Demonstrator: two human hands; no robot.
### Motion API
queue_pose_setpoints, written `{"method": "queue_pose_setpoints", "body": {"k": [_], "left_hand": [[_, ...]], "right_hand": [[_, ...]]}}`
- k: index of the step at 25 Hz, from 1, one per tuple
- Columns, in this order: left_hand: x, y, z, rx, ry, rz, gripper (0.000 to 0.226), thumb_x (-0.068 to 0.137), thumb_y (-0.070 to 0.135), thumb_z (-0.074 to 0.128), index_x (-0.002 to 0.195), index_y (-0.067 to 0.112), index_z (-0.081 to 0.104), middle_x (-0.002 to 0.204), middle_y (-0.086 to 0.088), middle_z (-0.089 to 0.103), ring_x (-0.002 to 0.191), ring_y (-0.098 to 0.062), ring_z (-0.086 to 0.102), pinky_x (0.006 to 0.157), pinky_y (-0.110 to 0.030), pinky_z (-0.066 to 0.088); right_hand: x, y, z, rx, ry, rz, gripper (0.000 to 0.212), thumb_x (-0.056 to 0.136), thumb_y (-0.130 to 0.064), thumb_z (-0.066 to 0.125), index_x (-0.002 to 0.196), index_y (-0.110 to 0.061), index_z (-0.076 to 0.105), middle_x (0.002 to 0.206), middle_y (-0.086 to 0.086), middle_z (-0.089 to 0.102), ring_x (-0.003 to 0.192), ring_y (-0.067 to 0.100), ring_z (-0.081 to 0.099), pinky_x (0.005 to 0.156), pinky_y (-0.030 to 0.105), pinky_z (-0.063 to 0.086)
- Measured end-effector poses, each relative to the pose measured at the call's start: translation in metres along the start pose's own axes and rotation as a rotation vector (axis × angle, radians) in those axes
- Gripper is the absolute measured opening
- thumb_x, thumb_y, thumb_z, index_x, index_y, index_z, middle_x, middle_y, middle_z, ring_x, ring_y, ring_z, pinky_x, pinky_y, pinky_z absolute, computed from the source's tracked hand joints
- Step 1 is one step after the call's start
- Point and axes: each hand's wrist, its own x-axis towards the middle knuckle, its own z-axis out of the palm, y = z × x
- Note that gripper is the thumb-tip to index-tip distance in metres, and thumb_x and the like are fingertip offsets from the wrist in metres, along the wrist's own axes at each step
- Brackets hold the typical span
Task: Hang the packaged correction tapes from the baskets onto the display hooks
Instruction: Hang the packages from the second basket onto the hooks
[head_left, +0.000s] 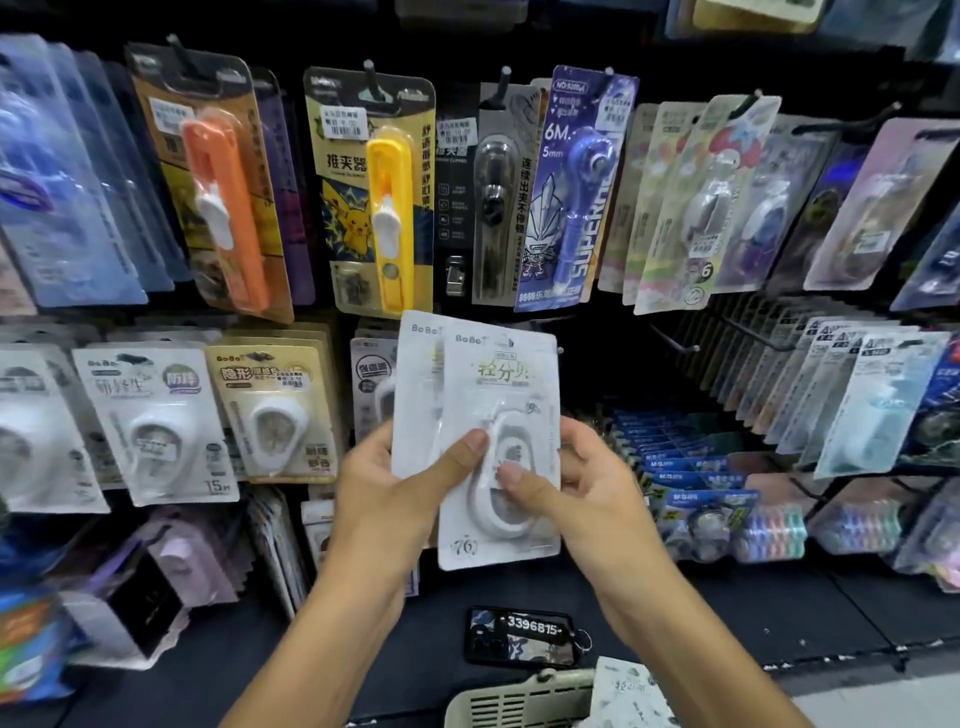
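Yellow clip dispenser pack (375, 197), orange pack (218, 192) beside it; phone with numbered key tag (524, 636) on the lower shelf.

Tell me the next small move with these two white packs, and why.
Probably slide the front pack free of the rear pack and lift it toward the bare hook just up and right. Both hands, left hand and right hand, grip the overlapping packs, neither is hung yet, and that hook looks empty.
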Motion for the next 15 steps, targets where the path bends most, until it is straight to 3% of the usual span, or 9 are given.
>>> {"method": "queue_pose_setpoints", "body": {"k": [3,6,8,11,13,15], "left_hand": [[0.003,0.001,-0.001,0.006,-0.015,-0.003,0.032,0.063,0.034,0.084,0.094,0.028,0.081,0.096,0.000,0.082,0.085,-0.016,0.079,0.062,-0.020,0.059],[0.010,0.007,-0.008,-0.039,0.052,0.062,0.038,0.063,0.034,0.084,0.099,0.025,0.080,0.100,0.002,0.082,0.089,-0.014,0.079,0.064,-0.017,0.058],[0.014,0.010,-0.009,-0.048,0.078,0.096,0.030,0.065,0.032,0.083,0.095,0.030,0.082,0.099,0.003,0.082,0.087,-0.011,0.079,0.064,-0.016,0.058],[0.015,0.006,-0.003,-0.024,0.113,0.073,0.021,0.071,0.028,0.081,0.092,0.029,0.082,0.096,0.005,0.082,0.085,-0.010,0.078,0.063,-0.015,0.057],[0.016,0.001,0.000,0.016,0.147,0.035,0.016,0.079,0.025,0.081,0.095,0.025,0.080,0.095,0.005,0.082,0.086,-0.013,0.078,0.065,-0.021,0.058],[0.017,-0.001,-0.001,0.042,0.162,0.026,0.012,0.085,0.023,0.080,0.096,0.025,0.079,0.095,0.006,0.082,0.089,-0.015,0.078,0.071,-0.028,0.057]], "right_hand": [[0.005,-0.003,-0.014,0.103,0.182,-0.015,0.051,0.076,-0.030,0.078,0.123,-0.016,0.062,0.105,0.006,0.078,0.094,0.026,0.076,0.073,0.036,0.062],[0.001,-0.002,-0.035,-0.101,0.308,-0.054,0.050,0.080,-0.044,0.074,0.126,-0.039,0.054,0.104,-0.007,0.078,0.090,0.014,0.076,0.073,0.037,0.059],[0.008,-0.004,-0.037,-0.227,0.322,-0.095,0.034,0.085,-0.048,0.073,0.112,-0.053,0.052,0.101,-0.011,0.076,0.086,0.010,0.074,0.066,0.034,0.058],[0.032,-0.005,-0.033,-0.445,0.353,-0.050,0.023,0.091,-0.042,0.070,0.107,-0.047,0.054,0.116,-0.012,0.064,0.103,0.016,0.065,0.081,0.045,0.057],[0.034,-0.001,-0.031,-0.415,0.357,0.014,0.037,0.093,-0.029,0.070,0.121,-0.045,0.051,0.130,-0.010,0.052,0.108,0.006,0.059,0.087,0.038,0.055],[0.020,0.004,-0.029,-0.341,0.338,-0.009,0.045,0.092,-0.025,0.072,0.122,-0.048,0.048,0.129,-0.015,0.053,0.100,-0.010,0.060,0.079,0.020,0.053]]}}
